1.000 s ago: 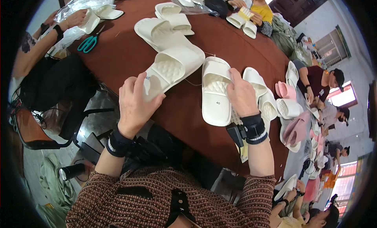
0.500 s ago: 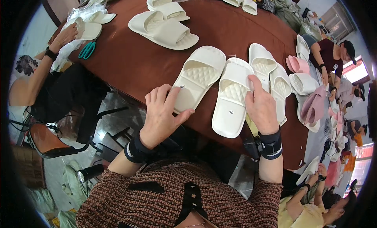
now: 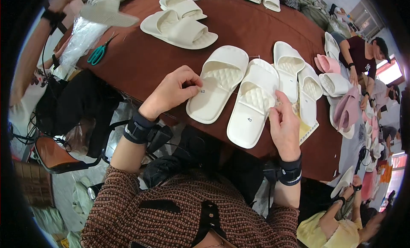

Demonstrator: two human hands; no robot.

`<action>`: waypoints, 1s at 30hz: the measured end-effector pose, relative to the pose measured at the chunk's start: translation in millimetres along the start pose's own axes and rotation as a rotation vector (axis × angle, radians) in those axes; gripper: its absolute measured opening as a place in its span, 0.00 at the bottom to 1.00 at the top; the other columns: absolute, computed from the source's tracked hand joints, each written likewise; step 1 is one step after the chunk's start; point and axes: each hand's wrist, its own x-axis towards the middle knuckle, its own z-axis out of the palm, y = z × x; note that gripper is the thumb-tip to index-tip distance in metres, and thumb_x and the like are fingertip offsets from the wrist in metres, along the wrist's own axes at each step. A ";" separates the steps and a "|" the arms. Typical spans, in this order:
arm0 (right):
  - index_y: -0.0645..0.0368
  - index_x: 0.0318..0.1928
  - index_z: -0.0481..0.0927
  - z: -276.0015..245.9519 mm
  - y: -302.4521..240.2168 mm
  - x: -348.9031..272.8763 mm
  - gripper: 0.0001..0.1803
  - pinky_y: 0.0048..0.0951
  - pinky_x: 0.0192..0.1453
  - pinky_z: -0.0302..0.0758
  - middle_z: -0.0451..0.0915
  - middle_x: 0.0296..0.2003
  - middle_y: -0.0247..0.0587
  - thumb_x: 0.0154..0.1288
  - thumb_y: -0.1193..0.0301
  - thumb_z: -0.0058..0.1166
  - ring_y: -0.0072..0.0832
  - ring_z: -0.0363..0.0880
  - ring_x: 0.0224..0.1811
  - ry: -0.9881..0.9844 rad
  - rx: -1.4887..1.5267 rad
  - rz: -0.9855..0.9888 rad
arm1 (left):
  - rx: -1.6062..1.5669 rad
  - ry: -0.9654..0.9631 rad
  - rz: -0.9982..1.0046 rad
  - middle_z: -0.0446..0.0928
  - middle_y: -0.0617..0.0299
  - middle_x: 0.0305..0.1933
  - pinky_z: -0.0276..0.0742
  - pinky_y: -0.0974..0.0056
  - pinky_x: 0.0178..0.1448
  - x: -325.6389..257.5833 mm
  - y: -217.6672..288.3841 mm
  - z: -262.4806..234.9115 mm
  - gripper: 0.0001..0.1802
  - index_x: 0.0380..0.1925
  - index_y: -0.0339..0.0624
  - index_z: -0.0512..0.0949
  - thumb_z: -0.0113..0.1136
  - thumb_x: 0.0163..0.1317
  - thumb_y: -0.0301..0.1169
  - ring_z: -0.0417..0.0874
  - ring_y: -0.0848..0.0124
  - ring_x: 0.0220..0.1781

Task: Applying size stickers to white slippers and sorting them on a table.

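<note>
Two cream slide slippers lie side by side before me, each with a small round sticker on its heel end. At the left slipper (image 3: 209, 105), my left hand (image 3: 173, 92) is closed, its thumb and forefinger drawn together at the edge of the sticker (image 3: 203, 91). Whether anything is pinched between them is hidden. Beside the right slipper (image 3: 243, 130), my right hand (image 3: 285, 126) rests with thumb and forefinger apart, their tips against its right edge. A yellowish sheet with a printed white border (image 3: 308, 130) lies partly under another pair of cream slippers (image 3: 308, 105).
More cream slippers (image 3: 179, 30) lie farther back on the brown-covered table (image 3: 141, 64). Teal scissors (image 3: 98, 53) and clear plastic wrapping (image 3: 81, 39) are at the left. Pink slippers (image 3: 347, 109) stand on the right, where co-workers (image 3: 358, 56) handle slippers.
My left hand has shifted from lying spread on the left slipper to a pinch at its sticker. My right hand has slid off the right slipper's strap. The left neighbour has lifted a slipper.
</note>
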 end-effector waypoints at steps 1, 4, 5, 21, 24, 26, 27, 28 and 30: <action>0.60 0.64 0.71 3.8 2.9 -3.0 0.24 0.40 0.41 0.76 0.81 0.32 0.53 0.66 0.77 0.53 0.47 0.82 0.35 0.015 0.057 0.016 | 0.017 -0.016 -0.012 0.74 0.63 0.44 0.75 0.68 0.51 0.8 0.7 0.6 0.07 0.38 0.35 0.82 0.63 0.60 0.24 0.77 0.74 0.45; 0.59 0.63 0.72 9.0 2.8 -11.3 0.24 0.40 0.41 0.77 0.81 0.32 0.52 0.66 0.78 0.53 0.46 0.82 0.35 0.078 0.044 -0.015 | 0.041 0.007 0.036 0.74 0.63 0.44 0.75 0.68 0.51 1.8 1.7 5.8 0.07 0.37 0.35 0.82 0.64 0.59 0.24 0.78 0.74 0.45; 0.59 0.63 0.72 11.1 3.1 -13.1 0.24 0.40 0.41 0.77 0.81 0.32 0.52 0.66 0.78 0.53 0.46 0.82 0.35 0.085 0.046 -0.005 | 0.045 -0.004 0.038 0.74 0.63 0.44 0.75 0.68 0.51 1.9 2.9 7.9 0.07 0.37 0.35 0.82 0.64 0.59 0.24 0.78 0.74 0.45; 0.58 0.62 0.71 19.2 7.2 -16.3 0.22 0.45 0.43 0.78 0.82 0.36 0.54 0.68 0.75 0.51 0.49 0.82 0.39 0.221 -0.096 -0.198 | 0.349 0.107 0.114 0.81 0.54 0.29 0.76 0.63 0.37 9.9 4.5 24.8 0.09 0.32 0.32 0.80 0.63 0.58 0.29 0.80 0.69 0.31; 0.58 0.61 0.71 19.0 7.4 -17.9 0.22 0.44 0.43 0.78 0.82 0.36 0.54 0.67 0.75 0.52 0.49 0.82 0.39 0.205 -0.074 -0.172 | 0.319 0.050 0.069 0.81 0.57 0.31 0.75 0.65 0.39 9.7 5.2 23.5 0.08 0.33 0.32 0.80 0.62 0.59 0.28 0.79 0.72 0.34; 0.58 0.61 0.71 18.3 7.0 -17.4 0.22 0.44 0.43 0.78 0.82 0.36 0.54 0.67 0.75 0.52 0.49 0.82 0.39 0.207 -0.067 -0.166 | 0.297 0.021 0.030 0.81 0.59 0.31 0.75 0.66 0.39 10.5 5.2 19.3 0.08 0.34 0.32 0.80 0.62 0.59 0.28 0.78 0.74 0.34; 0.58 0.61 0.71 17.7 7.4 -17.7 0.22 0.44 0.43 0.78 0.82 0.37 0.54 0.67 0.75 0.52 0.49 0.82 0.39 0.203 -0.069 -0.157 | 0.264 -0.011 -0.010 0.80 0.61 0.31 0.75 0.67 0.39 10.9 6.3 18.6 0.08 0.34 0.32 0.80 0.61 0.60 0.28 0.77 0.76 0.35; 0.58 0.61 0.71 17.8 8.2 -17.6 0.22 0.44 0.43 0.78 0.82 0.37 0.54 0.67 0.75 0.52 0.49 0.82 0.39 0.208 -0.063 -0.155 | 0.272 -0.013 -0.009 0.80 0.61 0.31 0.75 0.67 0.39 10.7 5.7 18.1 0.08 0.34 0.32 0.80 0.61 0.60 0.28 0.77 0.76 0.35; 0.58 0.61 0.71 18.0 10.1 -16.6 0.21 0.44 0.43 0.78 0.82 0.36 0.53 0.67 0.75 0.52 0.48 0.82 0.39 0.226 -0.083 -0.183 | 0.119 -0.005 -0.004 0.79 0.64 0.30 0.74 0.68 0.39 9.9 3.7 17.3 0.08 0.35 0.32 0.79 0.61 0.61 0.28 0.76 0.78 0.34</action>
